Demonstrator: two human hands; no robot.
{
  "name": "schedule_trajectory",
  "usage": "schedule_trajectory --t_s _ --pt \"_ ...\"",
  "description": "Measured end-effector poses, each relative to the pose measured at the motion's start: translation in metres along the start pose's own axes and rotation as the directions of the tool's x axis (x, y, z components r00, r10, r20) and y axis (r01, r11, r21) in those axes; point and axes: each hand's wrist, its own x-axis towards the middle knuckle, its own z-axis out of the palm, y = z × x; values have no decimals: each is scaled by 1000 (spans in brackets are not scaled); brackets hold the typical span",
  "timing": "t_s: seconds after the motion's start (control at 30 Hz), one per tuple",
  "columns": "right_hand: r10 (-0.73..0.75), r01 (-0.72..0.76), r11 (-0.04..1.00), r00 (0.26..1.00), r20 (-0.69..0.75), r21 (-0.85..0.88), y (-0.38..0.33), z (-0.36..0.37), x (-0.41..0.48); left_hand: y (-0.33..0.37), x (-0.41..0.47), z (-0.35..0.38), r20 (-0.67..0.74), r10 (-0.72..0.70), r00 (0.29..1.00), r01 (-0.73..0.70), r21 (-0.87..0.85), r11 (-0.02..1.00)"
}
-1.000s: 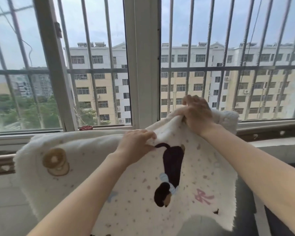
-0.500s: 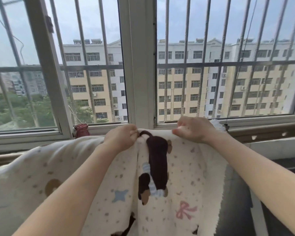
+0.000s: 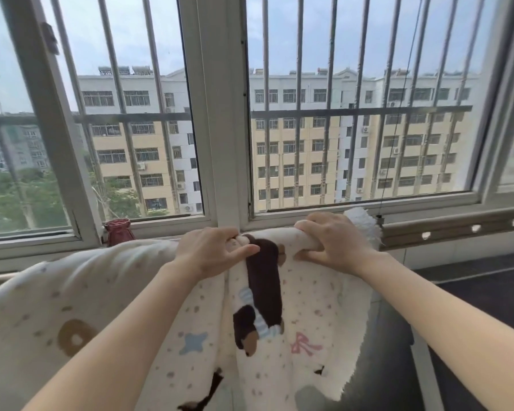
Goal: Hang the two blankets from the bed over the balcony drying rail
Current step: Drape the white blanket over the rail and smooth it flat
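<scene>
A cream fleece blanket (image 3: 318, 310) with a brown bear, a blue star, a pink bow and a doughnut print drapes over the drying rail (image 3: 457, 229) below the window. My left hand (image 3: 211, 250) pinches the blanket's top fold just left of the bear. My right hand (image 3: 333, 241) curls over the top fold where it wraps the rail, near the blanket's fluffy right edge. The rail shows bare to the right, with holes along it. Only this one blanket is in view.
A small dark red vase (image 3: 118, 231) stands on the window sill (image 3: 36, 247) at left, just behind the blanket. Window frames and vertical metal bars (image 3: 300, 114) close the view ahead. A thin cord (image 3: 395, 143) hangs at right. Dark floor (image 3: 472, 292) lies at lower right.
The blanket's top edge went from lifted in front of the window down onto the rail. Both hands lowered with it and now press the fold at rail height.
</scene>
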Motion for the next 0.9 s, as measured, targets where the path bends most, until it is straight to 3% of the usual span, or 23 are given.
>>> schedule_trajectory --t_s 0.13,0.3,0.4,0.5,0.6,0.7,0.8,0.9 --pt "24 -26 999 995 -94 -22 5 5 -22 4 11 6 -17 -1 1000 1 18 1000" --pt "161 -178 965 982 -104 -191 12 12 -58 5 17 13 -28 -6 1000 7 23 1000" --pt "231 -270 937 955 -184 -221 11 17 -74 9 18 15 -49 -8 999 9 26 1000" --pt "393 -424 870 904 -166 -250 10 19 -81 12 19 16 -70 -13 997 14 19 1000" --pt "475 -488 798 871 -130 -354 10 23 -86 14 19 15 -66 -24 998 25 9 1000" --pt "446 -459 866 888 -111 -199 8 26 -88 14 18 15 -68 -29 997 30 16 999" --pt "321 -315 947 921 -220 61 -3 14 -85 13 17 13 -54 -33 998 34 27 999" --pt "195 -148 978 906 -376 150 -19 -8 -70 11 15 10 -41 -27 999 29 45 999"
